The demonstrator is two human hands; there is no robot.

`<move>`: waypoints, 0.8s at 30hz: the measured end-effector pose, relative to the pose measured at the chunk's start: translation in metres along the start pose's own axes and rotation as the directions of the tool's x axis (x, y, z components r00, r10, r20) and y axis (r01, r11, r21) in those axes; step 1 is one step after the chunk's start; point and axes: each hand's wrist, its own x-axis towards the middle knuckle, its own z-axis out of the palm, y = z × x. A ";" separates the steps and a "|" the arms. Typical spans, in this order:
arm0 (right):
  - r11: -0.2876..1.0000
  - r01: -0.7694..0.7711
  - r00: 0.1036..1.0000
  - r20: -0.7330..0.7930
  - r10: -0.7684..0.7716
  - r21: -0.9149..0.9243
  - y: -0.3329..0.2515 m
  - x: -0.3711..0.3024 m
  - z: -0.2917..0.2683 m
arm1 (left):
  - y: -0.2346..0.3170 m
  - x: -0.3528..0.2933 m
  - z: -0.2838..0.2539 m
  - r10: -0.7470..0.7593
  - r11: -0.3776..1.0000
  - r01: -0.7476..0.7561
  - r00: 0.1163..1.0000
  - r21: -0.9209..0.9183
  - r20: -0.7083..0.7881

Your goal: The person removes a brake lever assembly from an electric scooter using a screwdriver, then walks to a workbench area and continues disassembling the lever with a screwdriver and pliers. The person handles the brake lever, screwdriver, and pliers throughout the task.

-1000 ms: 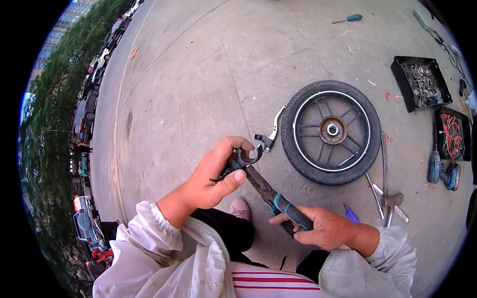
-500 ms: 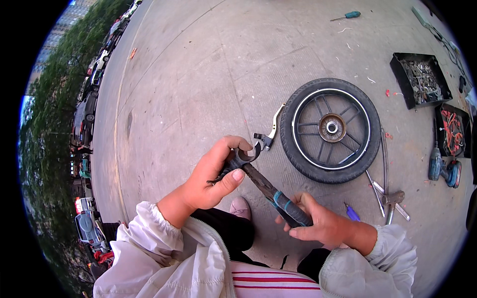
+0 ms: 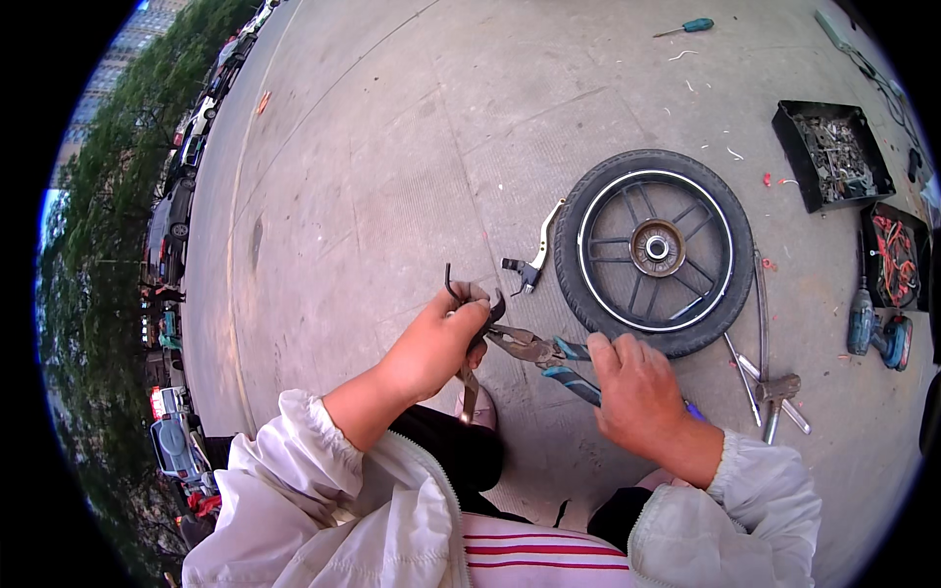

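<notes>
My left hand [image 3: 421, 348] is closed around a dark metal bracket [image 3: 497, 308] with a curved, hook-like end. A thin bent rod stands up beyond my fingers, and a flat metal strip hangs below them. My right hand [image 3: 642, 397] is wrapped around the handles of blue-and-black pliers [image 3: 525, 345]. The handles are spread apart, and the jaws meet the bracket beside my left fingers; how firmly they bite cannot be seen. Just past my hands, a silver brake lever [image 3: 545, 240] with a black clamp lies on the ground, close to the wheel.
A spoked wheel with a black tyre [image 3: 571, 265] lies flat at right. Beside it are a hammer [image 3: 779, 387], a cordless drill [image 3: 892, 341], a black tray [image 3: 799, 162] of small metal parts and another tray [image 3: 921, 235] with red pieces. A screwdriver [image 3: 697, 25] lies farther off.
The pliers' handles have spread apart, and my right hand has risen and shifted right. In my left hand the bracket has turned, so its bent rod and hanging strip now show.
</notes>
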 end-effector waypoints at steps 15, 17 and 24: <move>0.983 -0.152 0.953 0.280 0.119 0.099 0.103 -0.039 0.132 | 0.011 0.014 -0.036 0.170 0.980 -0.112 0.900 -0.164 0.402; 0.998 -0.051 0.955 0.295 0.042 0.025 0.079 -0.023 0.097 | 0.006 0.015 -0.035 0.114 0.981 -0.028 0.887 -0.194 0.447; 0.413 0.022 0.992 0.031 -0.123 0.911 -0.014 0.040 0.005 | 0.009 0.007 -0.010 0.003 0.929 0.194 0.848 -0.316 0.530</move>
